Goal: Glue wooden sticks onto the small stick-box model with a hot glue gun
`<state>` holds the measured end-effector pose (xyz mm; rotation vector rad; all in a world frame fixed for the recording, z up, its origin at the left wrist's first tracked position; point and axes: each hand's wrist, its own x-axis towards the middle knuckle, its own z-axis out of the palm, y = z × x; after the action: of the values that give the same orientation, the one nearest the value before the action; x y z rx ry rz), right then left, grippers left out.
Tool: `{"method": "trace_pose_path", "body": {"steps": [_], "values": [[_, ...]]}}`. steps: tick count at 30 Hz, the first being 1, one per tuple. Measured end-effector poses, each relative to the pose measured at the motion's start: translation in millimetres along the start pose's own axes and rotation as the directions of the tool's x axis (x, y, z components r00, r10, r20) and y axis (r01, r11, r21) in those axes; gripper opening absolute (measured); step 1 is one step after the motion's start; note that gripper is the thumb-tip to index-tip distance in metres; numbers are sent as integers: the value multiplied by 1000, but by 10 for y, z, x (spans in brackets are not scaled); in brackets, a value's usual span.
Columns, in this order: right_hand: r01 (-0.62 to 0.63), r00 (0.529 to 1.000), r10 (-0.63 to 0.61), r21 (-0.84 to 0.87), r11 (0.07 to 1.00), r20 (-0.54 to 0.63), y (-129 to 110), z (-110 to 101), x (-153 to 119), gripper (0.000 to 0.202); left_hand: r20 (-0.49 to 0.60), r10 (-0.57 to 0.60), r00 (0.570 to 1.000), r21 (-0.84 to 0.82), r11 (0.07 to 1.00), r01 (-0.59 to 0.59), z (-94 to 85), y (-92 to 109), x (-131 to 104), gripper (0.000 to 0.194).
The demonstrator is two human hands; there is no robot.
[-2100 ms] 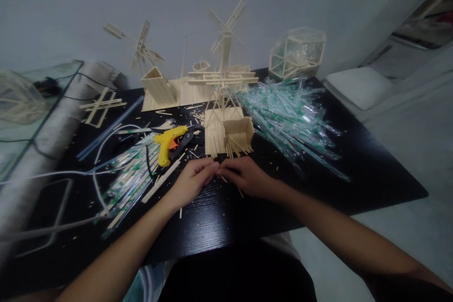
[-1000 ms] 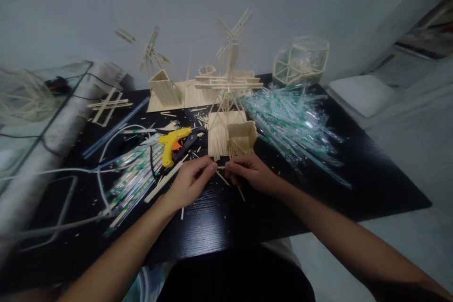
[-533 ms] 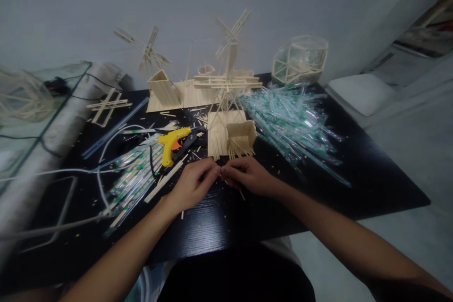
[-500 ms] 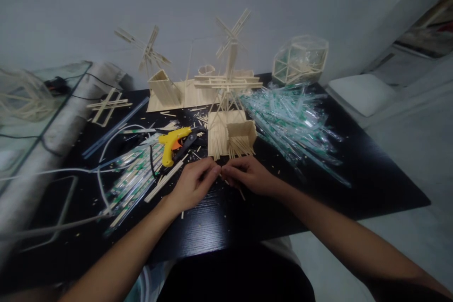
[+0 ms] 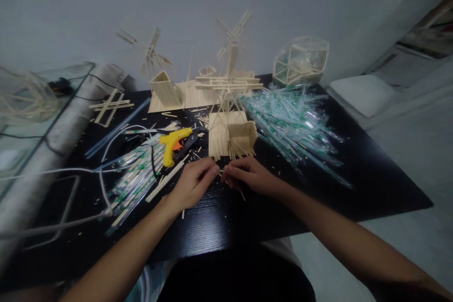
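My left hand (image 5: 195,180) is closed in a pinch just above the black tabletop. Facing it, my right hand (image 5: 249,174) is closed too, thumb against fingers. A thin wooden stick (image 5: 221,171) shows in the narrow gap between the fingertips, mostly hidden by them. Another pale stick end (image 5: 242,194) pokes out below my right hand. Right in front of both hands stands a windmill model (image 5: 218,134) made of sticks, with a small open box (image 5: 244,130) and loose sticks (image 5: 240,147) at its front.
To the left lie a yellow glue gun (image 5: 172,145) and wrapped stick bundles (image 5: 132,184). Plastic-wrapped packs (image 5: 293,113) cover the right side. Behind stand another windmill (image 5: 164,89) and a faceted stick frame (image 5: 300,60). A white cable (image 5: 102,188) loops at the left.
A slightly wider gap shows between my fingertips, with the small stick now visible in it. The view has shifted a little; the other things stay put.
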<state>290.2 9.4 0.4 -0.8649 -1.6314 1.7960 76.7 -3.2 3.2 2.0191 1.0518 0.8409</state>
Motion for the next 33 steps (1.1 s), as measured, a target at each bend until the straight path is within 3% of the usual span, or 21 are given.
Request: {"method": "trace_pose_path", "body": {"steps": [6,9,15,22,28,33], "values": [[-5,1000,4,-60,998,-19,-35,22,2,53,62,18,998,-33,999,-16,20,41,-13,34],[-6,1000,7,-41,999,12,-58,-1,-4,50,38,3,999,-33,999,-1,43,65,-35,34],[1,998,-5,76,997,58,-61,-35,-25,39,-41,-7,999,-51,999,4,64,82,-42,35],[-71,990,32,287,955,141,36,-47,3,33,-17,7,1000,-15,1000,-7,21,60,-22,37],[-21,998,17,54,998,66,-10,-12,-4,51,85,70,994,-36,997,-67,22,94,-16,31],[-6,999,3,42,999,54,-46,-14,-16,45,14,47,999,6,999,-48,18,112,-21,32]]}}
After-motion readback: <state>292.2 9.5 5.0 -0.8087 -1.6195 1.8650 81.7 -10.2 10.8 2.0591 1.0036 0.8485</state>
